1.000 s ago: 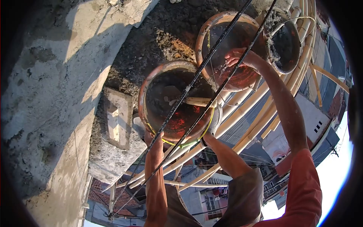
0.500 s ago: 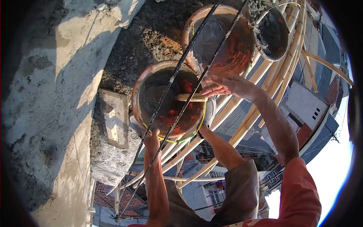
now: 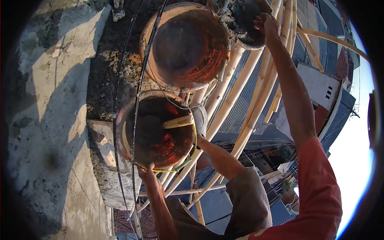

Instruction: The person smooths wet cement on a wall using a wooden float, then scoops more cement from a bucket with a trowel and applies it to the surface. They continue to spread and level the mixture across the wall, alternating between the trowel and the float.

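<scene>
My left hand (image 3: pixel 148 173) grips the lower rim of the nearest bucket (image 3: pixel 132 162), with the thumb over its edge. This bucket is reddish inside, smeared with dark grey, and a short wooden handle (image 3: pixel 178 122) crosses its opening. A yellow cord (image 3: pixel 195 136) with a green grip hangs along its right side. My right hand (image 3: pixel 267 26) reaches up to a mortar-caked bucket (image 3: pixel 244 24) at the top right. Its fingers are apart and lie over that bucket's opening. Between them stands a larger red bucket (image 3: pixel 154 66) with grey residue and a thin wire handle.
A rough concrete wall (image 3: pixel 52 120) runs down the left, beside a rubble-strewn ledge (image 3: pixel 104 80). Bamboo poles (image 3: pixel 228 108) pass beneath and beside the buckets. Two dark cables (image 3: pixel 138 100) cross in front of the nearest bucket. Rooftops and houses lie far below.
My right hand has moved from above the nearest bucket up to the mortar-caked one. My left hand keeps hold of the rim. The view has shifted, so the buckets appear farther left.
</scene>
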The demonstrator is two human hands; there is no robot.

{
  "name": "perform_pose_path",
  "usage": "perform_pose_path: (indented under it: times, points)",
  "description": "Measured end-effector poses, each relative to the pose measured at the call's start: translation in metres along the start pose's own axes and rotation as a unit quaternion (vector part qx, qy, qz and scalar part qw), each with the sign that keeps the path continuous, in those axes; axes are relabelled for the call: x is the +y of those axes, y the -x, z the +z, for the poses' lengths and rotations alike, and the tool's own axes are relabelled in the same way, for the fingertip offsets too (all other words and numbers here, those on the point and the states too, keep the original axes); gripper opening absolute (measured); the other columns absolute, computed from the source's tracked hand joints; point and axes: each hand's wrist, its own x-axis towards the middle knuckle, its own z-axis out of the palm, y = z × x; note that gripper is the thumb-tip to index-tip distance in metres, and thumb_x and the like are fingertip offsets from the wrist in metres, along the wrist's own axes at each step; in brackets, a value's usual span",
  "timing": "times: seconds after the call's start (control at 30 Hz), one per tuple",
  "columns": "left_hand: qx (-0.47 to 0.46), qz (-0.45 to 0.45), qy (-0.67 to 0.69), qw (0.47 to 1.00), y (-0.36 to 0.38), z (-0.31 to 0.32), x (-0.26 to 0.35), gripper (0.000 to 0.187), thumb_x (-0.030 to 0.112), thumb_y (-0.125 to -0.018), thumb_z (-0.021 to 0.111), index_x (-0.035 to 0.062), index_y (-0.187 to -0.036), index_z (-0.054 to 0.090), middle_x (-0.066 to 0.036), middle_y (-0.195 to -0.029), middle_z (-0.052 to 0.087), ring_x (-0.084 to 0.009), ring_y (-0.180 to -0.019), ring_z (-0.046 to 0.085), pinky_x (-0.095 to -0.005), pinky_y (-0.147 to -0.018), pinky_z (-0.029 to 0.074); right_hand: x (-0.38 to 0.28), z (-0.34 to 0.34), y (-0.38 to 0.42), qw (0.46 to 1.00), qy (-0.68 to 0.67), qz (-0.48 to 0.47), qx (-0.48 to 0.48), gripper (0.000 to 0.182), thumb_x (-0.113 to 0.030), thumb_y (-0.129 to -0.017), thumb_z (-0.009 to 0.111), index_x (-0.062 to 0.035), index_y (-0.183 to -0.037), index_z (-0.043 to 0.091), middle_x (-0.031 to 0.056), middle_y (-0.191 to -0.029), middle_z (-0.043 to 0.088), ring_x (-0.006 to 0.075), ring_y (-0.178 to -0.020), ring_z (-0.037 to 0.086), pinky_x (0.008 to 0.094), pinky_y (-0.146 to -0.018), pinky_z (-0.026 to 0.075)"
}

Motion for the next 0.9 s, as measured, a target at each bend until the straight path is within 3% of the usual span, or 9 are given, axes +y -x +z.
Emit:
perform_pose_path:
  times: [0.07, 0.1, 0.23, 0.3, 0.4, 0.47, 0.6, 0.8, 0.9]
  points:
    - [-0.019, 0.033, 0.031, 0.999, 0.021, 0.001, 0.002, 0.056, 0.001, -0.073, 0.056, 0.0079, -0.127, 0.042, -0.010, -0.115, 0.048, -0.0261, -0.102, 0.053, -0.0455, -0.079, 0.052, -0.031, 0.019, 0.086, 0.966, 0.061, -0.243, -0.065, 0.029, -0.028, -0.095, 0.047, -0.0031, -0.092, 0.063, 0.0003, -0.066, 0.055, 0.0055, -0.055, 0.048, 0.0207, -0.049, 0.037]
    - [-0.030, 0.006, 0.006, 1.000, 0.027, -0.004, -0.002, 0.061, 0.005, -0.075, 0.053, 0.0043, -0.133, 0.034, -0.012, -0.125, 0.044, -0.0252, -0.110, 0.047, -0.0407, -0.096, 0.038, -0.056, 0.026, 0.153, 0.960, 0.114, -0.241, -0.082, 0.034, -0.028, -0.097, 0.044, -0.0032, -0.082, 0.060, -0.0019, -0.061, 0.048, 0.0041, -0.053, 0.039, 0.0213, -0.050, 0.030]
    - [-0.055, 0.033, -0.054, 0.996, 0.030, -0.018, -0.019, 0.050, 0.005, -0.077, 0.053, -0.0024, -0.125, 0.041, -0.013, -0.117, 0.049, -0.0229, -0.105, 0.049, -0.0350, -0.095, 0.037, -0.029, 0.027, 0.333, 0.776, 0.245, -0.407, -0.414, 0.021, -0.019, -0.080, 0.065, -0.0056, -0.068, 0.055, 0.0041, -0.064, 0.051, 0.0213, -0.058, 0.052, 0.0317, -0.050, 0.044]
    - [-0.043, 0.013, -0.026, 0.999, 0.039, -0.014, -0.020, 0.045, 0.003, -0.076, 0.055, -0.0020, -0.120, 0.044, -0.012, -0.114, 0.050, -0.0218, -0.101, 0.050, -0.0333, -0.091, 0.038, 0.022, 0.047, 0.390, 0.747, 0.351, -0.398, -0.401, 0.015, -0.022, -0.078, 0.063, -0.0077, -0.074, 0.060, 0.0020, -0.078, 0.052, 0.0197, -0.079, 0.054, 0.0352, -0.076, 0.042]
    - [-0.055, 0.039, -0.015, 0.998, 0.041, -0.024, -0.039, 0.049, -0.003, -0.073, 0.055, -0.0014, -0.121, 0.044, -0.009, -0.112, 0.050, -0.0194, -0.103, 0.048, -0.0306, -0.093, 0.035, 0.081, 0.066, 0.414, 0.626, 0.512, -0.394, -0.437, 0.017, -0.022, -0.080, 0.059, -0.0067, -0.085, 0.062, 0.0022, -0.078, 0.053, 0.0191, -0.083, 0.053, 0.0369, -0.081, 0.038]
    - [-0.071, 0.059, -0.015, 0.996, 0.048, -0.017, -0.030, 0.051, -0.004, -0.073, 0.055, -0.0011, -0.122, 0.043, -0.008, -0.112, 0.050, -0.0188, -0.103, 0.048, -0.0302, -0.094, 0.035, 0.071, 0.080, 0.417, 0.412, 0.608, -0.211, -0.646, 0.035, -0.028, -0.080, 0.056, 0.0003, -0.102, 0.058, 0.0103, -0.096, 0.060, 0.0204, -0.095, 0.053, 0.0365, -0.082, 0.039]
    - [-0.078, 0.057, -0.021, 0.995, 0.052, -0.018, -0.016, 0.056, -0.003, -0.071, 0.055, -0.0006, -0.126, 0.041, -0.008, -0.114, 0.049, -0.0183, -0.103, 0.048, -0.0295, -0.094, 0.035, -0.003, 0.022, 0.437, 0.596, 0.609, -0.312, -0.420, 0.029, -0.017, -0.079, 0.054, -0.0031, -0.104, 0.053, 0.0065, -0.092, 0.058, 0.0210, -0.086, 0.058, 0.0365, -0.074, 0.043]
    - [-0.087, 0.059, -0.050, 0.993, 0.045, -0.015, -0.003, 0.056, -0.001, -0.072, 0.052, 0.0009, -0.127, 0.041, -0.010, -0.115, 0.051, -0.0223, -0.102, 0.053, -0.0349, -0.086, 0.046, -0.137, -0.102, 0.350, 0.766, 0.584, -0.073, -0.259, 0.025, -0.023, -0.080, 0.060, -0.0086, -0.100, 0.054, 0.0086, -0.082, 0.060, 0.0272, -0.076, 0.062, 0.0409, -0.067, 0.048]
    - [-0.062, 0.056, -0.049, 0.995, 0.050, -0.011, 0.004, 0.054, -0.001, -0.072, 0.053, 0.0004, -0.125, 0.042, -0.010, -0.114, 0.051, -0.0224, -0.101, 0.053, -0.0355, -0.085, 0.047, -0.134, -0.112, 0.264, 0.772, 0.605, -0.150, -0.124, 0.029, -0.036, -0.090, 0.052, -0.0097, -0.102, 0.054, 0.0107, -0.084, 0.064, 0.0275, -0.072, 0.065, 0.0416, -0.060, 0.050]
